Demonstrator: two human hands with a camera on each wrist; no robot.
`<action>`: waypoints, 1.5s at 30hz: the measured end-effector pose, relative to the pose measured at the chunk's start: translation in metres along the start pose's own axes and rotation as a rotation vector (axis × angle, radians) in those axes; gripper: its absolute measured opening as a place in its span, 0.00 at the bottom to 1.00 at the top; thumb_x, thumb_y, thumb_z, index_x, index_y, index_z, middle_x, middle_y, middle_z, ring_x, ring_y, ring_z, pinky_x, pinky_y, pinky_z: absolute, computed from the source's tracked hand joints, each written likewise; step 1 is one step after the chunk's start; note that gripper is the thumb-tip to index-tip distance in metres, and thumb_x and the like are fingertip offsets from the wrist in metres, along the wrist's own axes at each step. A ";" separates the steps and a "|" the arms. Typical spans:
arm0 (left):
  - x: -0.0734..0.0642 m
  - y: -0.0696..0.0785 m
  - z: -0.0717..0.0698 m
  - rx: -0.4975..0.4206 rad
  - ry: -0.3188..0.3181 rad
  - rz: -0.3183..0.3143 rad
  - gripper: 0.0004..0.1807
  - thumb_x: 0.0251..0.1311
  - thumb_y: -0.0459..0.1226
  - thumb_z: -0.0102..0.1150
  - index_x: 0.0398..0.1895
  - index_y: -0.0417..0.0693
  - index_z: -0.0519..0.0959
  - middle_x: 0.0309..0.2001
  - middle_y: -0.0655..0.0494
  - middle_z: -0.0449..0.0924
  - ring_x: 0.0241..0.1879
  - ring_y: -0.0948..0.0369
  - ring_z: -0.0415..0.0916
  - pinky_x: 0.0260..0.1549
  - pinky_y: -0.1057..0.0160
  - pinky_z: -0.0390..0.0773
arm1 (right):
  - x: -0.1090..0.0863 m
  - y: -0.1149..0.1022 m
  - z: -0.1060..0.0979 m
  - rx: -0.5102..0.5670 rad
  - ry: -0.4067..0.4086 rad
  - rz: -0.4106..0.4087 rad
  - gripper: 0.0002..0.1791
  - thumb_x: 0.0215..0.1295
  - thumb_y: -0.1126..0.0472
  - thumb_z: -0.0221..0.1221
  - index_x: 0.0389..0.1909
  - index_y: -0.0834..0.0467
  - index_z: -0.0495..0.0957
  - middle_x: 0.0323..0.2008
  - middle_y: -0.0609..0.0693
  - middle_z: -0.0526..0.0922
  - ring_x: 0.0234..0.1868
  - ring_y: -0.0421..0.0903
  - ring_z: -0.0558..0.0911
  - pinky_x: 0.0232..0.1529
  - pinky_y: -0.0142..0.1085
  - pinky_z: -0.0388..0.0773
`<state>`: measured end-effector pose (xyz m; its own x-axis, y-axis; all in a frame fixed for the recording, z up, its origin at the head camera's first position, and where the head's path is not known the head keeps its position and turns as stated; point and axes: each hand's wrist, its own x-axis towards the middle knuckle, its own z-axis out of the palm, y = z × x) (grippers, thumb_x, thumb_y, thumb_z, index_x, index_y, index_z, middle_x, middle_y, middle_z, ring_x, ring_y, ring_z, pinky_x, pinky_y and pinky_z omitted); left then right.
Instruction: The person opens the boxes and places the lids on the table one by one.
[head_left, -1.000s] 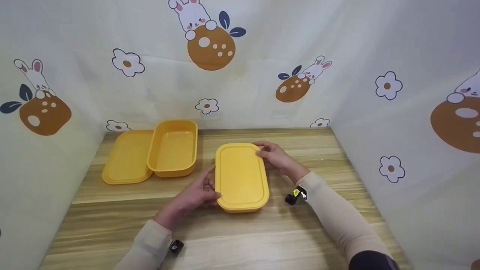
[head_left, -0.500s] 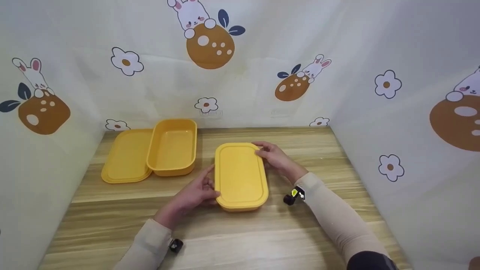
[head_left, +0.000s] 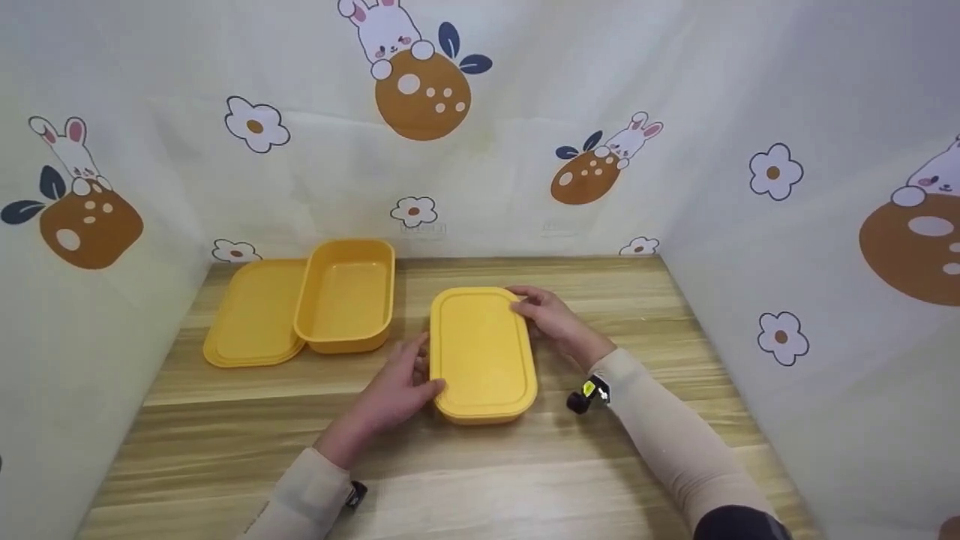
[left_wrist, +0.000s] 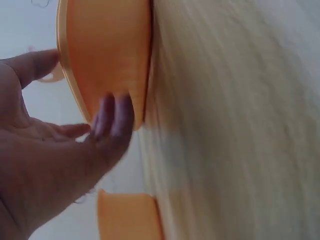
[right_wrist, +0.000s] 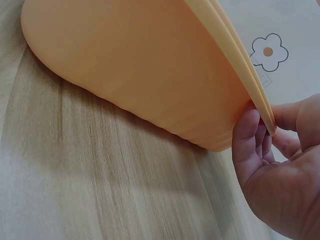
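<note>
A yellow lidded food container sits on the wooden table between both hands, its lid on top. At its far right corner my right hand pinches the rim, the thumb above and the fingers beneath; the right wrist view shows this hand at the layered edge. My left hand is at the near left side, its thumb touching the lid's edge. In the left wrist view the loosely bent fingers of that hand appear in front of the container's side wall; whether they touch it I cannot tell.
A second yellow container, without a lid, stands at the back left. Its near-left edge overlaps a flat yellow lid on the table. Printed cloth walls enclose the table's back and sides.
My left hand has shifted slightly and its fingers have loosened away from the container's side. My right hand and the container have hardly moved.
</note>
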<state>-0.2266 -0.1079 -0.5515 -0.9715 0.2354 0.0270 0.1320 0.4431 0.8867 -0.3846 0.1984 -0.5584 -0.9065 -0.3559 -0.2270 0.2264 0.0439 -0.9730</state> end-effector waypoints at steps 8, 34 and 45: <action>-0.004 0.021 0.032 0.493 0.089 0.059 0.66 0.68 0.70 0.64 0.89 0.32 0.49 0.86 0.32 0.52 0.80 0.35 0.61 0.72 0.34 0.71 | -0.001 -0.001 -0.002 0.007 0.000 0.003 0.24 0.84 0.64 0.59 0.76 0.62 0.75 0.43 0.52 0.83 0.36 0.43 0.88 0.39 0.37 0.89; 0.001 0.018 0.046 0.676 0.058 0.023 0.84 0.51 0.86 0.57 0.87 0.27 0.45 0.88 0.29 0.41 0.80 0.35 0.63 0.53 0.37 0.86 | -0.001 0.003 -0.001 -0.015 0.005 0.000 0.25 0.83 0.60 0.62 0.76 0.59 0.76 0.48 0.53 0.84 0.41 0.44 0.88 0.40 0.35 0.88; 0.001 0.020 0.046 0.654 0.045 0.003 0.84 0.51 0.86 0.58 0.88 0.27 0.44 0.88 0.29 0.39 0.74 0.36 0.71 0.53 0.37 0.85 | -0.002 -0.006 0.005 -0.133 0.059 -0.031 0.24 0.80 0.65 0.62 0.72 0.66 0.78 0.44 0.52 0.83 0.37 0.42 0.87 0.39 0.34 0.88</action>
<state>-0.2160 -0.0596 -0.5551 -0.9763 0.2076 0.0610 0.2137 0.8805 0.4231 -0.3825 0.1941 -0.5519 -0.9326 -0.3035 -0.1950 0.1526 0.1580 -0.9756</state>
